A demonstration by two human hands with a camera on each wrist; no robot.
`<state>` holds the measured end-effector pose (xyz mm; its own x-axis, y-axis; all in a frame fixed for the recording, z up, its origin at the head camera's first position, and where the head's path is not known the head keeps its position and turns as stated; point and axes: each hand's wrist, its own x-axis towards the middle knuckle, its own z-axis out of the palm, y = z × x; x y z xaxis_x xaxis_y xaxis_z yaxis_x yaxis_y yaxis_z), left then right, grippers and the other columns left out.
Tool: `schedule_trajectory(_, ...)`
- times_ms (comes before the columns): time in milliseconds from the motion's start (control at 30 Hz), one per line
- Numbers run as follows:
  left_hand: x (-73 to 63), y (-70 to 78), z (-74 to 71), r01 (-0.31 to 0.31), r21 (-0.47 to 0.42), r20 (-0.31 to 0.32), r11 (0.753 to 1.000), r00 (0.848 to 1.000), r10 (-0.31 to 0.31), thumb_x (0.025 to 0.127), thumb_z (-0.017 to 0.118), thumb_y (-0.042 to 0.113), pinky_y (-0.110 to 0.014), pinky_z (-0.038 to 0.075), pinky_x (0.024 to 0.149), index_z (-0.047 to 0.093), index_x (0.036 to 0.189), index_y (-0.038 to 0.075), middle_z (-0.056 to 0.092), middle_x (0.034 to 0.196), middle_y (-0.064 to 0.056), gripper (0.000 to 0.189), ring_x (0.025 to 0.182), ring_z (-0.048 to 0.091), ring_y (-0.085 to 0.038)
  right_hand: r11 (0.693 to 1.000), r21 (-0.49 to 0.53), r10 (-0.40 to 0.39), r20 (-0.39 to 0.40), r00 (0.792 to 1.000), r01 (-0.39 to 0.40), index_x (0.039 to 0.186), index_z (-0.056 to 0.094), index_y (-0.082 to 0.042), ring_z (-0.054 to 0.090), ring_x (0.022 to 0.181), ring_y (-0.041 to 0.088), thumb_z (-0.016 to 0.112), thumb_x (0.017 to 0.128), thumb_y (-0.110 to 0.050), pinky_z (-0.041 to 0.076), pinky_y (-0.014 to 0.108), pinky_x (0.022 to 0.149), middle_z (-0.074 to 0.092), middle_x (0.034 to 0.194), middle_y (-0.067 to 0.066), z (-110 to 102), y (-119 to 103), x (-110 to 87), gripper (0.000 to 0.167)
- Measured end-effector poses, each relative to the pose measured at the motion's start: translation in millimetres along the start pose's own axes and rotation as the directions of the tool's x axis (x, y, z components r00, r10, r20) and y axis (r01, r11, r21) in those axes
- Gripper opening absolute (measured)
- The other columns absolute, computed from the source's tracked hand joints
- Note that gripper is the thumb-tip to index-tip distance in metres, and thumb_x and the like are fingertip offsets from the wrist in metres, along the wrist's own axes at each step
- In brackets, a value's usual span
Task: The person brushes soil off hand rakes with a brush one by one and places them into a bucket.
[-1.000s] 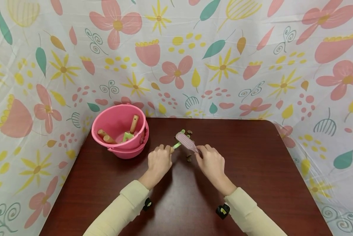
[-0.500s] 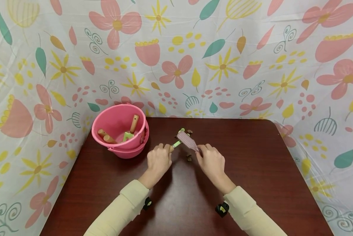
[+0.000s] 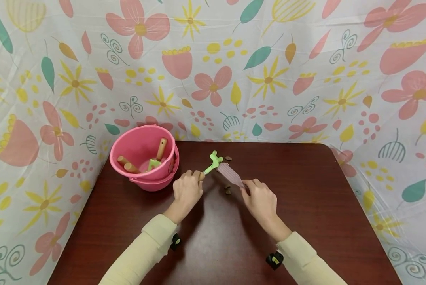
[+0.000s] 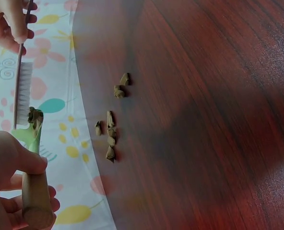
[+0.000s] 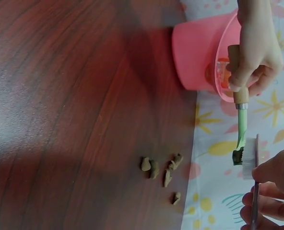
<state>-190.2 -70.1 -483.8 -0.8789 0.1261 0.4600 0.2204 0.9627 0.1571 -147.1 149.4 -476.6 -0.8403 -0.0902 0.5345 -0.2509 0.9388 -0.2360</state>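
Observation:
My left hand [image 3: 188, 192] grips the wooden handle of a small toy garden rake with a green pronged head [image 3: 213, 163]. A dark brown clump [image 4: 35, 116] sits on its prongs in the left wrist view. With my right hand [image 3: 262, 200] I pinch the handle of a pale pink brush [image 3: 230, 175]. Its white bristles [image 5: 249, 158] are against or very close to the rake head, above the table. Beneath the tools, several brown clumps [image 4: 111, 153] lie scattered on the wood.
At the back left stands a pink bucket [image 3: 138, 145], apparently nested in a second one. Inside are a green fork with a wooden handle [image 3: 161, 148] and more wooden handles [image 3: 127, 164]. Floral cloth [image 3: 291, 107] hangs behind the dark red table [image 3: 305, 190].
The rake has turned and shifted left, so its green prongs show more plainly. My right hand has drawn the brush a little to the right and nearer.

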Motion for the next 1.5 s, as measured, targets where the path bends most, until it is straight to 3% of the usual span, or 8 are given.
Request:
schedule_trajectory(233,1.4,-0.4,0.1,0.016,-0.004,0.033,1.0,0.999,-0.016,0.071,0.074,0.024,-0.039,0.047,0.047,0.067,0.086,0.013,0.057,0.07,-0.005,0.02,0.064,0.06,-0.024,1.0,0.012,-0.008,-0.016,1.0,0.008,0.094,0.07,-0.011,0.06,0.06,0.024,0.073,0.076,-0.02,0.042,0.035,0.039,0.065,0.079,0.005,0.8,4.6,-4.3,0.021)
schedule_trajectory(1000,3.1,-8.2,-1.3,0.047,-0.02,0.05,0.999,0.998,-0.046,0.072,0.073,0.022,-0.04,0.046,0.047,0.066,0.085,0.012,0.057,0.07,-0.005,0.019,0.064,0.06,-0.026,0.999,-0.006,0.043,0.007,0.999,-0.043,0.093,0.071,-0.011,0.061,0.06,0.027,0.073,0.074,-0.018,0.041,0.038,0.038,0.066,0.08,0.006,5.2,21.2,-11.8,0.02)
schedule_trajectory(1267,2.1,-6.0,0.0,0.062,-0.018,0.086,0.998,0.994,-0.06,0.073,0.072,0.023,-0.04,0.046,0.048,0.066,0.087,0.013,0.057,0.07,-0.004,0.019,0.064,0.06,-0.025,1.0,0.021,-0.001,-0.016,1.0,0.001,0.094,0.07,-0.012,0.06,0.061,0.025,0.073,0.075,-0.019,0.042,0.036,0.04,0.066,0.08,0.005,0.8,7.0,-5.2,0.02)
schedule_trajectory(1500,-2.8,3.2,1.5,0.029,-0.022,0.106,0.999,0.994,-0.027,0.073,0.072,0.025,-0.039,0.046,0.047,0.066,0.088,0.014,0.056,0.07,-0.003,0.02,0.063,0.06,-0.024,0.999,0.014,-0.029,-0.038,0.999,0.029,0.093,0.07,-0.012,0.06,0.061,0.024,0.074,0.074,-0.018,0.043,0.036,0.041,0.066,0.08,0.005,5.4,-4.0,5.6,0.02)
